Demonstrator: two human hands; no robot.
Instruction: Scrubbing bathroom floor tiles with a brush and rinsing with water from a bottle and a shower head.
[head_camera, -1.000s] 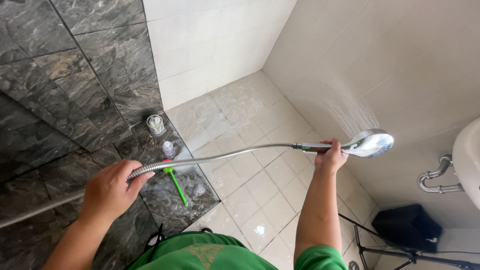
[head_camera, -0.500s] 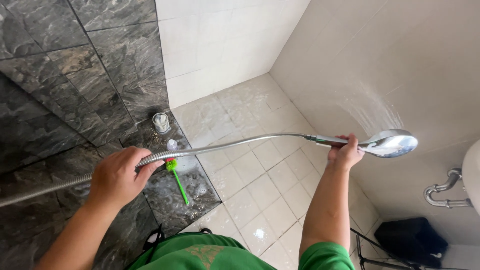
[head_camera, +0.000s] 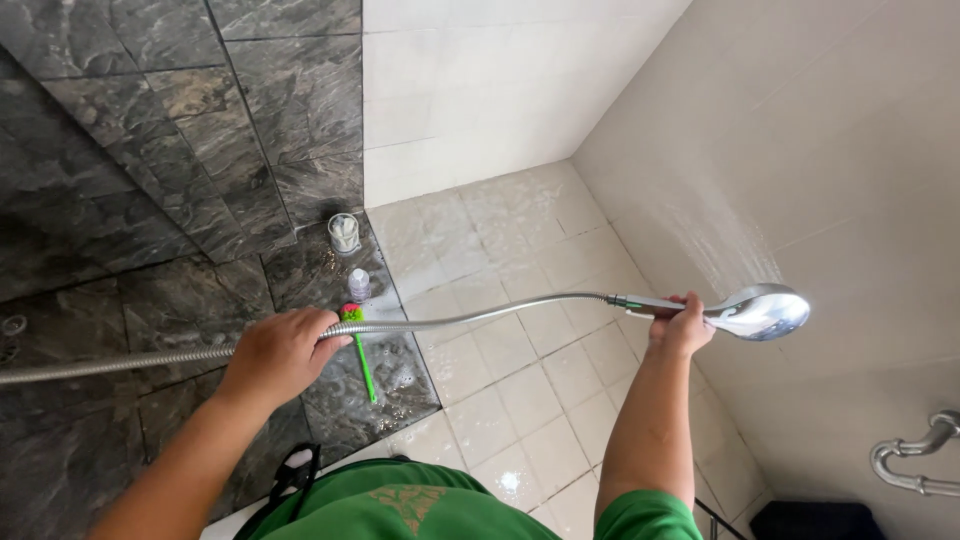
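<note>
Up at the right, the shower head (head_camera: 757, 311) lies nearly level, its long axis running left to right, and its face points away from the person toward the pale wall (head_camera: 800, 150), where spray streaks show just above it. The right hand (head_camera: 682, 325) is wrapped around its handle, fingers curled over the top, so the head juts out past that hand to the right. From the handle the metal hose (head_camera: 480, 315) arcs leftward across to the left hand (head_camera: 282, 352), which is closed around it, then runs on past that hand to the left edge. Just beyond the left hand's knuckles a green brush (head_camera: 360, 352) lies on the dark wet tiles (head_camera: 150, 200), with a small bottle (head_camera: 359, 284) and a clear cup (head_camera: 344, 233) farther off. Below the right hand's forearm side, at the far right, a chrome pipe (head_camera: 915, 462) shows.
</note>
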